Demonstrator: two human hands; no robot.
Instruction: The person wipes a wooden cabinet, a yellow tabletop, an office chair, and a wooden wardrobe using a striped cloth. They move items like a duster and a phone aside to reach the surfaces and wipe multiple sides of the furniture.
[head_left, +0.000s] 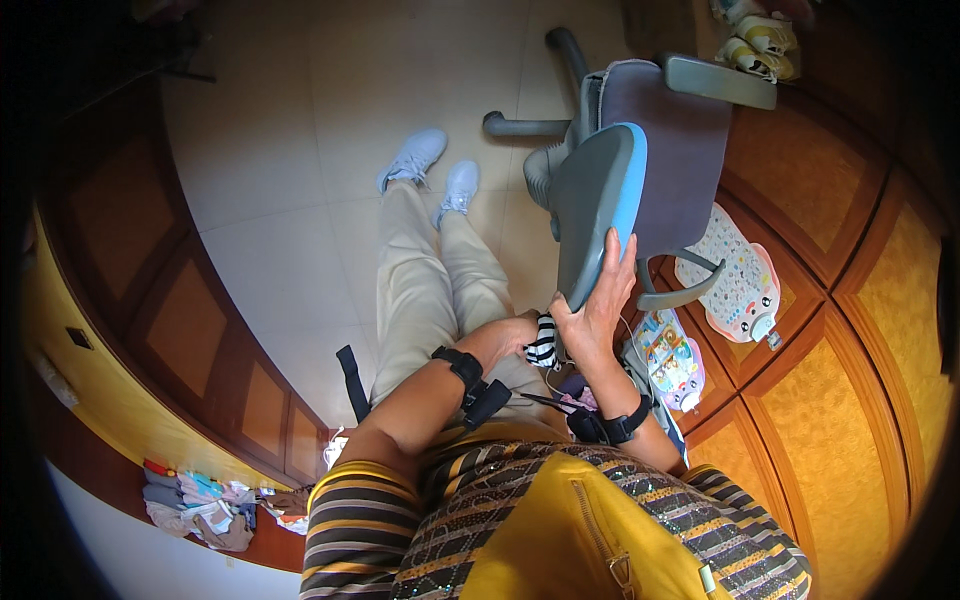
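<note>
An office chair with a grey-purple seat stands just ahead and to the right. Its backrest, grey behind with a blue edge, faces me side-on. My right hand grips the near end of this backrest, thumb on the grey shell and fingers along the blue edge. Close to its wrist, my left hand is beside a black-and-white striped cloth; its fingers are mostly hidden, so its hold cannot be made out. Both forearms wear black straps.
Wooden cabinet doors line the right side, with two cartoon-faced items before them. Yellow-and-white shoes lie at upper right. Chair legs spread over the tiled floor. Folded clothes fill a shelf at lower left.
</note>
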